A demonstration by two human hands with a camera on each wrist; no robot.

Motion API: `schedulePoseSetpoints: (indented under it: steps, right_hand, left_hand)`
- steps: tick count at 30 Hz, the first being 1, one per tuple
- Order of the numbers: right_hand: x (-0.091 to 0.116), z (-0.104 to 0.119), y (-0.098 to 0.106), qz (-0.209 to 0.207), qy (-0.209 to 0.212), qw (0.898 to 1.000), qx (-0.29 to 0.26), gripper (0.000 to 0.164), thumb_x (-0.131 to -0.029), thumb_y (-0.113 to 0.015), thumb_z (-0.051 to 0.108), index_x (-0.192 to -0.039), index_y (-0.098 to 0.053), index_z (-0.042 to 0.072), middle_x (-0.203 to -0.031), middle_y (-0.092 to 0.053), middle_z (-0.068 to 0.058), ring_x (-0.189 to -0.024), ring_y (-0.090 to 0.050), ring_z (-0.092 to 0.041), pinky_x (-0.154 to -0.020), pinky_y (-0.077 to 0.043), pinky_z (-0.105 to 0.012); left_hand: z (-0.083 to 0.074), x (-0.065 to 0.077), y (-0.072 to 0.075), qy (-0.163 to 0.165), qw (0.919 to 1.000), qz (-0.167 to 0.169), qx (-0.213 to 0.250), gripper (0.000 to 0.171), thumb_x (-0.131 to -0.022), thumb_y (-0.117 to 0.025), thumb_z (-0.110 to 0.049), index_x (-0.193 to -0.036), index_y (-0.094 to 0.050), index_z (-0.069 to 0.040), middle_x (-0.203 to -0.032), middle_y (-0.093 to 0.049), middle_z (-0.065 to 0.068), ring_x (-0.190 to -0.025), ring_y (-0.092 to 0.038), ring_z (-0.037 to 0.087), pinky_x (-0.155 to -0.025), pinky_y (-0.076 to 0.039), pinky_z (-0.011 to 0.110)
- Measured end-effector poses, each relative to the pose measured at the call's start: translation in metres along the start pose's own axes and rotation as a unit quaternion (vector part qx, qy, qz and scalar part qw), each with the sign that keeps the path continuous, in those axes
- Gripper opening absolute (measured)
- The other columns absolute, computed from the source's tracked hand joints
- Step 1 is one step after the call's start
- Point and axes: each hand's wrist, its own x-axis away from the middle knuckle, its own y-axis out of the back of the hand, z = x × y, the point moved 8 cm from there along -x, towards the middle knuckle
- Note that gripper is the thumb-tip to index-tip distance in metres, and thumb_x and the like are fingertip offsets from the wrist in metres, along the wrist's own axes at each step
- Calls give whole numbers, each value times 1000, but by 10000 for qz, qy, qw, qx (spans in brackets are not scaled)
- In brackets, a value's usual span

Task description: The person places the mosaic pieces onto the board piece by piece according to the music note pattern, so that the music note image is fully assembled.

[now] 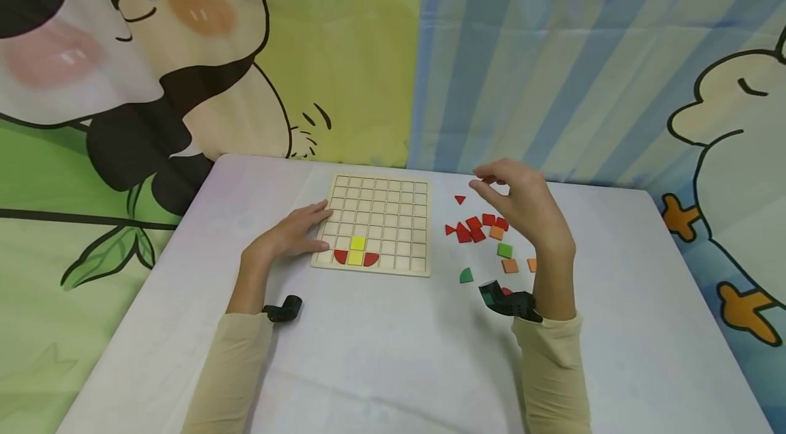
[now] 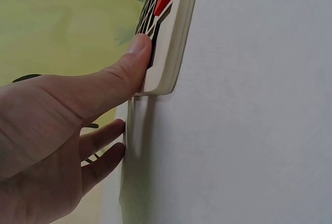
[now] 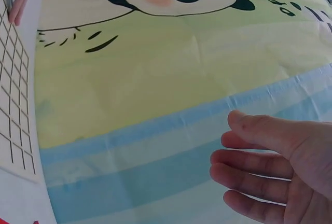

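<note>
A pale wooden grid board [image 1: 381, 215] lies on the table, with my left hand [image 1: 296, 229] at its left edge. The thumb rests on the frame near the corner, and the other fingers stretch along the side, as the left wrist view also shows. Two yellow squares [image 1: 358, 243] sit one above the other in the lower cells, flanked by two red quarter-circle pieces [image 1: 371, 259]. My right hand [image 1: 518, 198] is raised over the loose pieces, fingers loosely bent and thumb apart, holding nothing. Below it lie several red pieces [image 1: 463, 233].
Right of the board are orange squares [image 1: 510, 266], a green square [image 1: 505, 250], a green quarter-circle piece [image 1: 466, 276] and a red triangle [image 1: 460, 200]. The white table [image 1: 368, 345] ends at a cartoon-printed curtain [image 1: 344, 65]. Black wrist cameras [image 1: 512, 302] sit on both forearms.
</note>
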Motion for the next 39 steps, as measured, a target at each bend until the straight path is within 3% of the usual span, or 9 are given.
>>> schedulePoseSetpoints:
  steps: [8,10,11,13,17,19,27,31,39]
  right_hand:
    - [-2,-16,3,-206,-169,9996,-105,28,-92,-64,6,-119,-65,3,-115,-66,-16,-102,-64,-31,-89,-54,-50]
    - [-2,-32,0,115,-390,9991,-93,23,-93,-62,5,-116,-66,2,-112,-67,-16,-99,-64,-31,-87,-54,-49]
    - [-1,-43,-5,493,-648,9966,-96,22,-94,-59,6,-115,-67,2,-112,-67,-17,-100,-63,-31,-88,-54,-49]
    - [6,-68,-19,1446,-1300,9809,21,23,-96,-56,9,-115,-67,2,-112,-66,-18,-101,-62,-32,-87,-53,-49]
    - [28,-111,-47,3064,-2346,9218,357,31,-97,-53,15,-124,-63,3,-121,-65,-20,-110,-58,-35,-91,-51,-52]
    - [33,-124,-56,3346,-2528,9069,402,32,-96,-54,16,-125,-63,4,-124,-64,-19,-111,-57,-35,-90,-50,-52]
    - [44,-151,-85,3979,-2968,8671,422,33,-90,-62,17,-122,-63,10,-123,-58,-17,-109,-51,-32,-88,-50,-47]
    - [47,-163,-94,4012,-3183,8580,397,35,-88,-65,20,-121,-59,10,-116,-57,-15,-103,-51,-28,-83,-50,-40]
    - [45,-169,-102,3896,-3144,8646,422,32,-86,-71,24,-111,-57,10,-101,-54,-10,-95,-49,-25,-74,-43,-34]
  left_hand:
    - [-2,1,1,-56,9999,-32,78,81,-89,-70,-35,-154,-27,-13,-165,-13,10,-151,-9,38,-119,-17,61]
    - [-2,2,1,-36,10000,-29,62,81,-89,-69,-34,-154,-26,-13,-165,-13,9,-151,-9,38,-119,-16,61]
    - [-2,2,2,-13,10000,-18,71,81,-89,-69,-34,-154,-26,-13,-165,-12,9,-151,-8,37,-119,-16,60]
    - [-1,2,2,6,10000,8,45,81,-89,-69,-34,-154,-26,-14,-165,-12,8,-151,-8,37,-119,-16,60]
    - [-1,3,0,42,10000,52,33,81,-89,-69,-34,-155,-26,-14,-165,-11,8,-151,-8,37,-119,-17,60]
    - [0,3,0,46,10000,59,39,81,-89,-69,-35,-155,-26,-14,-165,-11,8,-151,-8,37,-119,-17,60]
    - [-3,4,2,-104,9999,-69,13,81,-89,-70,-33,-154,-27,-11,-164,-13,11,-151,-10,39,-119,-17,61]
    - [-3,3,2,-125,9999,-79,4,81,-89,-70,-33,-154,-27,-11,-164,-14,11,-151,-10,39,-119,-17,61]
    - [-2,3,1,-84,9999,-47,61,81,-89,-69,-34,-154,-26,-12,-165,-13,11,-151,-9,39,-119,-16,61]
